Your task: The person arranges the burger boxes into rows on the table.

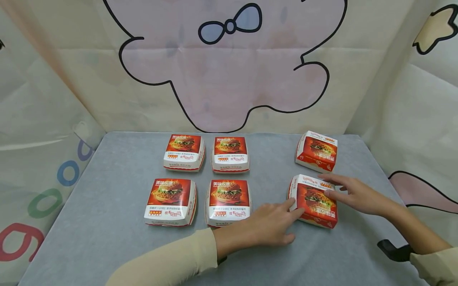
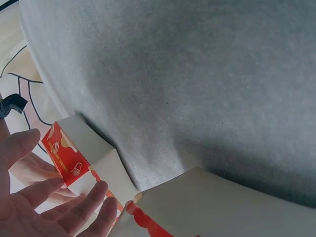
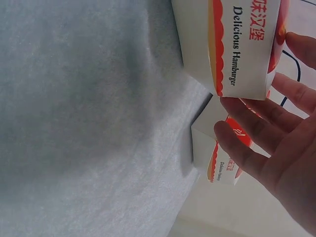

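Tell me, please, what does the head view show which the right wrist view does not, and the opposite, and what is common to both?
Only the head view shows the four burger boxes standing in two rows on the left, the blue bow on the backdrop, and the cream sleeves.

Only the right wrist view shows readable "Delicious Hamburger" lettering, on a side of the nearer box.

Both show the right hand, that nearer box, the farther box and the grey cloth.
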A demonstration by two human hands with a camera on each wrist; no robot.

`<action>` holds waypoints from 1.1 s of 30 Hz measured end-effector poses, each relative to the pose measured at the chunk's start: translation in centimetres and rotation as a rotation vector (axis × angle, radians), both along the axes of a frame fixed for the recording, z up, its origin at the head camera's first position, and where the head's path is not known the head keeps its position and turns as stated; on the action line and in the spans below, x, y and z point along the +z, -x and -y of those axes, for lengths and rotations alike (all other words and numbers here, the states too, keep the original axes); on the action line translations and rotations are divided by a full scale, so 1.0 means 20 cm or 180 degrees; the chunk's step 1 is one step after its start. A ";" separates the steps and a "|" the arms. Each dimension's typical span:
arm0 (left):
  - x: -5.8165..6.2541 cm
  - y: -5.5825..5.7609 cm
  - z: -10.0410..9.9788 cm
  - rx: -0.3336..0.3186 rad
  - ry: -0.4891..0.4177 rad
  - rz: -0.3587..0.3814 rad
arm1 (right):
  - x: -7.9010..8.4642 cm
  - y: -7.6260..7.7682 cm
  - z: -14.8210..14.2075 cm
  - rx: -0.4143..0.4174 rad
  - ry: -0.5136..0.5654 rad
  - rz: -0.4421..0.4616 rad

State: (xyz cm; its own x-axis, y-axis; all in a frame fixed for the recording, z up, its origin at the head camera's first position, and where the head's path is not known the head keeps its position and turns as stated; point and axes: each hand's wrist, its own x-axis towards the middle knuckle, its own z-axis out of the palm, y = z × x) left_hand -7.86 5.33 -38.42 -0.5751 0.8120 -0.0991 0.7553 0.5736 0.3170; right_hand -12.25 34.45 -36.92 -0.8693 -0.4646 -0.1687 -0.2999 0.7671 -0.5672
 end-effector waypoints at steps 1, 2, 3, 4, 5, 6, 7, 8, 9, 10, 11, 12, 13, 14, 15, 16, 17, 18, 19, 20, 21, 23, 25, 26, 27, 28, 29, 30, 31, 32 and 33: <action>0.00 0.00 0.00 -0.0001 -0.0005 -0.0035 | 0.00 0.00 0.00 -0.0035 -0.0024 -0.0005; 0.00 0.00 0.00 0.0001 -0.0010 -0.0084 | 0.00 0.00 0.00 -0.0029 -0.0016 -0.0008; 0.00 -0.01 0.00 0.0009 -0.0012 -0.0113 | 0.00 0.00 0.01 -0.0022 -0.0005 -0.0011; 0.00 -0.01 0.00 0.0020 -0.0009 -0.0161 | 0.00 0.00 0.01 -0.0030 -0.0010 -0.0016; 0.00 -0.01 0.00 0.0038 -0.0006 -0.0212 | 0.00 0.00 0.02 -0.0035 -0.0011 -0.0023; 0.00 -0.01 0.00 0.0055 -0.0003 -0.0280 | 0.00 -0.01 0.02 -0.0039 -0.0005 -0.0024; 0.00 -0.01 0.00 0.0067 0.0004 -0.0366 | 0.00 -0.01 0.02 -0.0046 -0.0009 -0.0028; 0.00 -0.01 -0.01 0.0078 0.0010 -0.0424 | 0.00 -0.01 0.03 -0.0042 0.0000 -0.0033; 0.00 -0.01 -0.01 0.0087 0.0018 -0.0483 | 0.00 -0.01 0.03 -0.0051 -0.0004 -0.0038; 0.00 -0.01 -0.01 0.0093 0.0027 -0.0499 | 0.00 -0.01 0.04 -0.0060 -0.0017 -0.0052; 0.01 -0.01 0.00 0.0091 0.0031 -0.0490 | 0.00 -0.02 0.04 -0.0052 -0.0026 -0.0063; 0.01 -0.01 0.00 0.0086 0.0039 -0.0478 | 0.00 -0.02 0.05 -0.0049 -0.0032 -0.0077; 0.01 -0.01 0.00 0.0079 0.0047 -0.0425 | 0.00 -0.02 0.05 -0.0043 -0.0047 -0.0098; 0.01 -0.01 0.00 0.0076 0.0059 -0.0369 | 0.00 -0.02 0.06 -0.0042 -0.0063 -0.0113; 0.01 -0.01 0.00 0.0076 0.0076 -0.0326 | 0.00 -0.02 0.06 -0.0040 -0.0073 -0.0124; 0.01 -0.01 0.00 0.0080 0.0096 -0.0267 | 0.00 -0.02 0.06 -0.0041 -0.0092 -0.0141; 0.02 -0.01 0.00 0.0081 0.0122 -0.0241 | 0.00 -0.02 0.07 -0.0042 -0.0108 -0.0141; 0.02 -0.01 0.00 0.0088 0.0148 -0.0211 | 0.01 -0.02 0.07 -0.0046 -0.0121 -0.0141; 0.02 -0.01 0.00 0.0094 0.0168 -0.0192 | 0.01 -0.02 0.07 -0.0046 -0.0139 -0.0136; 0.02 0.00 0.00 0.0103 0.0188 -0.0194 | 0.01 -0.02 0.08 -0.0047 -0.0161 -0.0132; 0.02 0.00 0.00 0.0113 0.0201 -0.0193 | 0.01 -0.02 0.08 -0.0043 -0.0182 -0.0131; 0.01 -0.01 0.00 0.0129 0.0217 -0.0203 | 0.02 -0.02 0.08 -0.0027 -0.0229 -0.0124; 0.01 -0.01 0.00 0.0146 0.0220 -0.0271 | 0.03 0.00 0.09 0.0005 -0.0231 -0.0116; 0.01 -0.01 0.00 0.0154 0.0222 -0.0304 | 0.03 0.00 0.09 0.0043 -0.0217 -0.0118; 0.01 -0.01 0.00 0.0159 0.0223 -0.0334 | 0.03 0.01 0.09 0.0072 -0.0193 -0.0119; 0.01 -0.01 0.00 0.0160 0.0226 -0.0358 | 0.04 0.02 0.09 0.0097 -0.0160 -0.0119; 0.01 -0.01 0.00 0.0164 0.0225 -0.0374 | 0.05 0.03 0.09 0.0122 -0.0120 -0.0127; 0.01 -0.01 0.00 0.0167 0.0222 -0.0400 | 0.05 0.04 0.10 0.0148 -0.0074 -0.0141; 0.01 -0.01 0.00 0.0168 0.0220 -0.0411 | 0.05 0.05 0.10 0.0182 -0.0031 -0.0168; 0.01 -0.01 0.00 0.0171 0.0215 -0.0399 | 0.05 0.05 0.10 0.0205 -0.0001 -0.0192; 0.01 -0.01 0.00 0.0169 0.0213 -0.0397 | 0.05 0.06 0.11 0.0219 0.0041 -0.0208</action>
